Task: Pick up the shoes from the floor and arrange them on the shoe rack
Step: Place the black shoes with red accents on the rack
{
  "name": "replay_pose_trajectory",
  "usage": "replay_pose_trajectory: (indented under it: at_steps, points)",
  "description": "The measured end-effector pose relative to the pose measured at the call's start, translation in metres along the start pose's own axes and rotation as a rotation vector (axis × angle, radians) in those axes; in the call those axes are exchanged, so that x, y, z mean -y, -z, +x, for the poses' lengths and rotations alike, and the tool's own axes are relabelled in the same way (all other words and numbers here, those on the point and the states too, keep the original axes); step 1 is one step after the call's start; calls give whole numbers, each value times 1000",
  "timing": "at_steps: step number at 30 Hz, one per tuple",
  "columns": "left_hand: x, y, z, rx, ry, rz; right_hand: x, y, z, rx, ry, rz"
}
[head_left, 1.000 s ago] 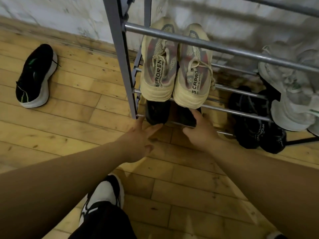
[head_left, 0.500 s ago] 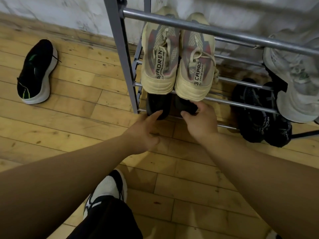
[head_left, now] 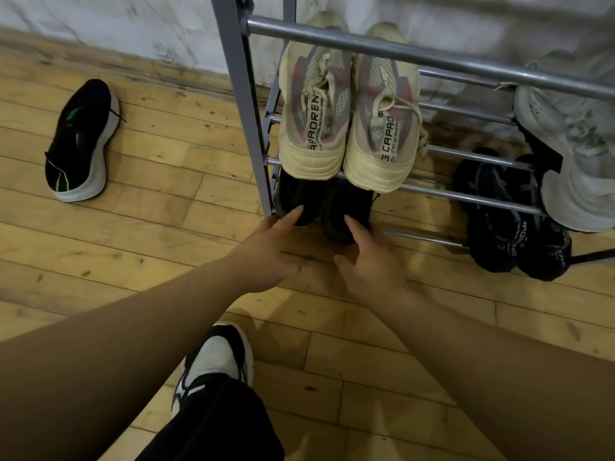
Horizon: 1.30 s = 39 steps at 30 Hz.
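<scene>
- Wooden floor (head_left: 166, 234) under grey shoe rack (head_left: 237, 84).
- Left hand (head_left: 268, 252), fingers straight, touches left black shoe (head_left: 299, 196) on lowest tier.
- Right hand (head_left: 371, 264), fingers extended, touches right black shoe (head_left: 354, 202).

Black pair (head_left: 347, 209) on bottom tier (head_left: 429, 237): mostly hidden under cream sneakers (head_left: 316, 134). White shoes (head_left: 575, 161) at right: blurred, cut off by frame edge.
</scene>
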State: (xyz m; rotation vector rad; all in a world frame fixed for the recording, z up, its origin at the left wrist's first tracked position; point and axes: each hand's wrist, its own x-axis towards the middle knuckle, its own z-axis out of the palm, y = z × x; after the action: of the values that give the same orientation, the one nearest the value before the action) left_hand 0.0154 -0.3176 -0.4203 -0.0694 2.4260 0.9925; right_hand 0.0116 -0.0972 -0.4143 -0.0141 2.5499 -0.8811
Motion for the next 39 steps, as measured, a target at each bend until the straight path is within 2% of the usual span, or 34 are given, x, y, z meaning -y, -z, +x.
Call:
replay_pose_trajectory:
  at_steps: [4,7,13,19,24,27,31,33,35,39]
  points:
    - [-2,9,-16,-13,15,-24,17,3,-23,50,-15,-76]
    - [0,27,-48,-106,47,-53,46,6,-42,84,-5,-205]
    - [26,84,-160,-355,159,-90,158,32,-70,269,306,-157]
    - [86,118,-288,-575,390,-193,302,62,-109,441,562,-373]
    - [154,110,-362,-683,612,-219,379,33,-154,597,748,-790]
    - [200,92,-390,-708,783,-236,415,0,-185,653,813,-855]
    - [255,53,-414,-638,988,-306,429,-67,-234,689,929,-762]
    - [274,40,-418,-599,1046,-286,417,-93,-247,744,974,-813]
    - [289,35,-416,-594,1053,-299,403,-104,-248,799,1013,-935]
    - [308,38,-392,-613,1000,-300,390,-107,-225,858,913,-1015]
